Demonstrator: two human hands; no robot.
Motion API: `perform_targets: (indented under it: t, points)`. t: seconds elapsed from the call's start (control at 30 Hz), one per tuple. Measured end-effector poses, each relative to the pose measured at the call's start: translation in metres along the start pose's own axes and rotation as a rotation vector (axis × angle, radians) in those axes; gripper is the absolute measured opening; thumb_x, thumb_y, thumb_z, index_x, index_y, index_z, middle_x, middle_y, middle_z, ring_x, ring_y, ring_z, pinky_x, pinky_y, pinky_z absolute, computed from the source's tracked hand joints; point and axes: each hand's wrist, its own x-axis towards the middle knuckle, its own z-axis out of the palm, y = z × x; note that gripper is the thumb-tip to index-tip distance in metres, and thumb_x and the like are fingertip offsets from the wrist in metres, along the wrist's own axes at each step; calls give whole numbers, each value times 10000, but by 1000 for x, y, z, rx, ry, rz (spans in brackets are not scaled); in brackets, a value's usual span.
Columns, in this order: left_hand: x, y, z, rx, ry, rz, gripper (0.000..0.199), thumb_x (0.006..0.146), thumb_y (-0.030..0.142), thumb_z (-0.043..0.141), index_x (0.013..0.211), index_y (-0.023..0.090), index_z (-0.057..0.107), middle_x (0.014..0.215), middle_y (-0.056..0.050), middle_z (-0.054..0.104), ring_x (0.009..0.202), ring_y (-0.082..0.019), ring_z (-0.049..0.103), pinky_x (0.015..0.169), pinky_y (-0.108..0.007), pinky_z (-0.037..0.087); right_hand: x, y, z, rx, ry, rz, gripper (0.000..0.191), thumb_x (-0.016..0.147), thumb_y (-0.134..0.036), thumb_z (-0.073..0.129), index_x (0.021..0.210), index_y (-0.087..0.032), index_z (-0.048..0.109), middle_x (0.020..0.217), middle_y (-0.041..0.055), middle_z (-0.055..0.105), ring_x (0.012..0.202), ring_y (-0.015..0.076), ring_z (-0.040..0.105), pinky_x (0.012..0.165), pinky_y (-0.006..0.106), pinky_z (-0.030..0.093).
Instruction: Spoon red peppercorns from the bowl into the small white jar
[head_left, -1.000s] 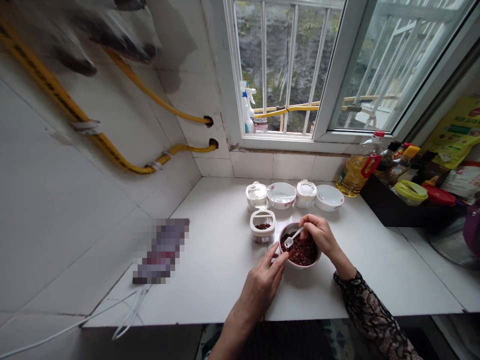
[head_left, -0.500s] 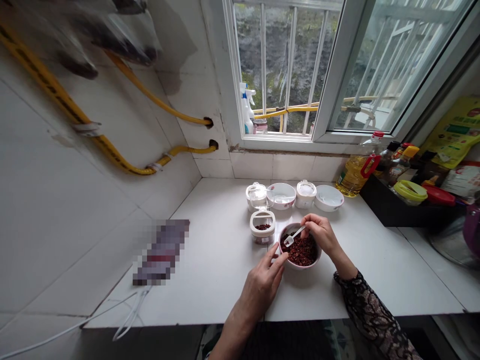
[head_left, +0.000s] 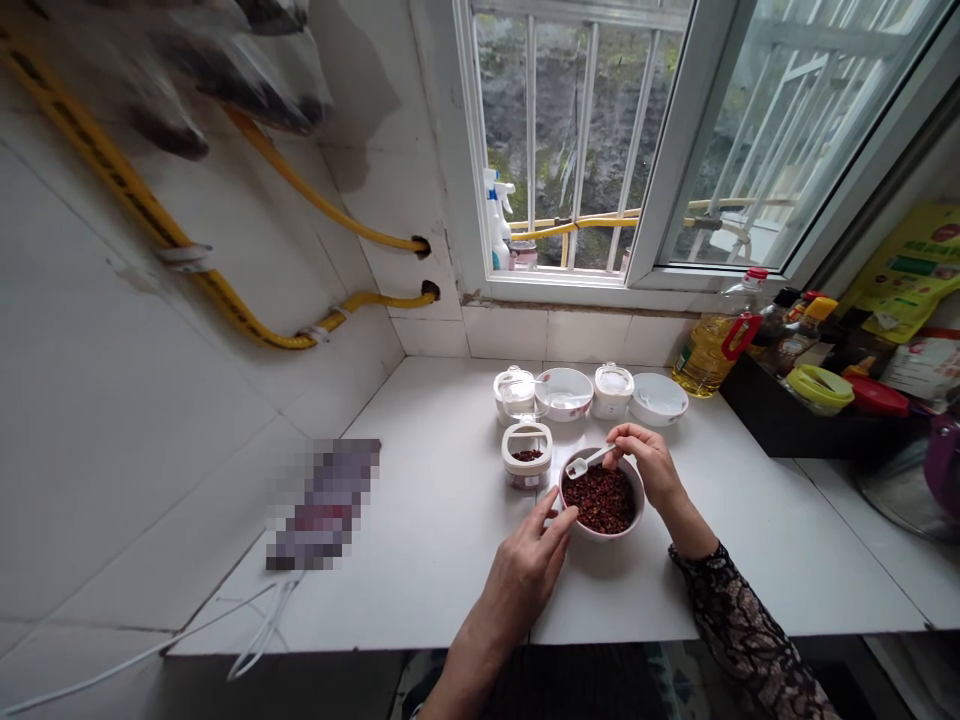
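A white bowl holds many small dark red dried pieces, which look like peppercorns. My left hand grips the bowl's left rim, fingers outside and thumb over the edge. Between the fingertips of my right hand is the handle of a small white spoon. The spoon's scoop is above the left part of the bowl, with a few dark bits in it. Just left of the bowl stands a clear jar with a white-rimmed top and similar dark red pieces inside.
Behind are two lidded white jars and two white bowls. An oil bottle and a black condiment box stand at right. A blurred-out object with a white cable lies at left.
The spoon in my right hand has shifted slightly left and up, towards the bowl's far left rim. My left hand stays on the bowl.
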Motion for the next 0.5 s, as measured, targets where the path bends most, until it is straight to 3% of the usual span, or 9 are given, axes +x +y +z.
perform_targets:
  t: [0.2, 0.37, 0.43, 0.5]
  points:
    - [1, 0, 1, 13, 19, 19, 310, 1005, 144, 414, 1279, 159, 558, 1324, -222, 593, 1011, -211, 719, 837, -299, 609, -8, -8, 29, -164, 51, -288, 191, 924, -381, 493, 960, -217, 583, 811, 56, 744, 813, 215, 700, 802, 356, 519]
    - [1, 0, 2, -3, 52, 11, 330, 1007, 151, 405, 1300, 188, 552, 1347, -200, 584, 950, -186, 727, 826, -299, 614, -13, -9, 41, -543, -128, -633, 175, 958, -216, 451, 958, -237, 625, 861, 46, 766, 820, 207, 667, 1031, 448, 396]
    - [1, 0, 2, -1, 42, 10, 337, 1005, 148, 408, 1309, 195, 544, 1348, -199, 585, 951, -187, 727, 824, -300, 614, -14, -9, 35, -552, -101, -645, 183, 960, -209, 445, 955, -236, 626, 835, 40, 768, 804, 209, 661, 1028, 450, 391]
    - [0, -1, 2, 7, 26, 13, 332, 1003, 145, 415, 1306, 191, 543, 1338, -206, 590, 979, -196, 724, 831, -303, 612, -14, -9, 26, -509, 15, -586, 182, 960, -240, 445, 952, -235, 626, 794, 40, 758, 835, 226, 655, 951, 422, 439]
